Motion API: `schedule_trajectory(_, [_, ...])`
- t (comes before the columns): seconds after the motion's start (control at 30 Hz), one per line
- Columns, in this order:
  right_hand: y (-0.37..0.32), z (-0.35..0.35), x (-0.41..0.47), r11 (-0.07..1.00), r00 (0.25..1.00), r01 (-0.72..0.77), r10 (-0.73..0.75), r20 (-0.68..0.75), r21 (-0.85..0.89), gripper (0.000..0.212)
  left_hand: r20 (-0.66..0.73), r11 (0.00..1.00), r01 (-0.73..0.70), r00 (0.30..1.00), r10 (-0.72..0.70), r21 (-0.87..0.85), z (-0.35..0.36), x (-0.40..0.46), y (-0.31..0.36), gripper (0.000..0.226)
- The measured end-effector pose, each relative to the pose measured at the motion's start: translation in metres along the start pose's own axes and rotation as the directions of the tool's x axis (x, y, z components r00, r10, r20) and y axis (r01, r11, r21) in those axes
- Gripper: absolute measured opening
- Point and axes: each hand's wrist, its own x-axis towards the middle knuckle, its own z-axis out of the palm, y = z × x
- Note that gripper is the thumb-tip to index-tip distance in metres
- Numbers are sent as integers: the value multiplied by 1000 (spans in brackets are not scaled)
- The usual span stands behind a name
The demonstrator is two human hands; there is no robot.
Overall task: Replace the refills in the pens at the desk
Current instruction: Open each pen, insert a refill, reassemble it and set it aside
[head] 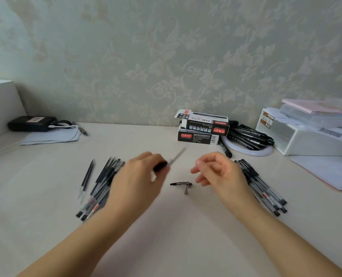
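Left hand (140, 176) grips a blurred pen barrel (171, 161) by its dark grip section, clear end angled up toward the boxes (202, 126). Right hand (216, 168) loosely curled, holding nothing. Cap (181, 184) and small metal tip (185, 191) lie loose on the desk (166, 226) between the hands. Risk: a sweeping wrist knocks the tip away; refills (87, 176) left, pens (262, 184) right could get mixed

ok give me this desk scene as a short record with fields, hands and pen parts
left hand: holds a blurred clear pen barrel with black grip
right hand: fingers loosely curled, holding nothing
between hands: black pen cap with clip, small grey metal tip cone on the desk
left pile: loose black refills and pens
right pile: black-capped clear pens
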Motion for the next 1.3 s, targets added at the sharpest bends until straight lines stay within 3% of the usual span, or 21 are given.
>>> schedule_trajectory(0.03, [1, -6, 1, 968, 997, 51, -65, -46, -245, 9, -44, 997, 63, 997, -61, 54, -5, 4, -9, 15])
schedule_trajectory(0.1, [0, -20, 2, 761, 983, 99, -175, -56, -641, 13, -91, 956, 218, 975, -203, 196, -16, 11, -31, 16])
schedule_trajectory(0.17, [-4, -31, 2, 631, 989, 50, -138, -48, -774, 19, -112, 889, 351, 936, -333, 295, -25, 14, -52, 18])
schedule_trajectory(0.23, [-6, -39, 0, 571, 996, -32, -55, -77, -820, 26, -107, 836, 430, 901, -420, 342, -29, 14, -67, 18])
schedule_trajectory(0.37, [-6, -46, -4, 504, 990, -137, 88, -107, -852, 30, -6, 788, 457, 867, -499, 412, -28, 12, -75, 17])
schedule_trajectory(0.6, [-8, -40, -5, 513, 991, -118, 113, -69, -850, 18, -8, 794, 447, 873, -488, 412, -27, 12, -69, 19])
schedule_trajectory(0.77, [-9, -32, -4, 319, 1000, 8, 24, 17, -948, 17, -2, 903, 284, 954, -299, 322, -21, 10, -37, 20])
schedule_trajectory(0.93, [-8, -30, -3, 272, 1000, 21, -1, 22, -962, 17, 164, 996, 57, 984, -67, 68, 1, -6, 4, 25])
schedule_trajectory(1.03, [-7, -30, -2, 277, 999, 30, -43, 19, -960, 16, 220, 1000, 4, 975, -9, 26, 8, -10, 5, 22])
schedule_trajectory(1.1, [-8, -30, -1, 348, 991, 43, -135, -4, -937, 13, 220, 1000, -12, 975, 15, -16, 9, -10, 3, 17])
schedule_trajectory(1.2, [-13, -28, 0, 645, 948, 104, -294, -121, -757, 11, 224, 996, -8, 974, 28, -89, 10, -8, 2, 12])
schedule_trajectory(1.3, [-19, -23, 2, 929, 950, 83, -183, -253, -361, 5, 246, 987, -4, 968, 44, -161, 12, -9, 3, 10])
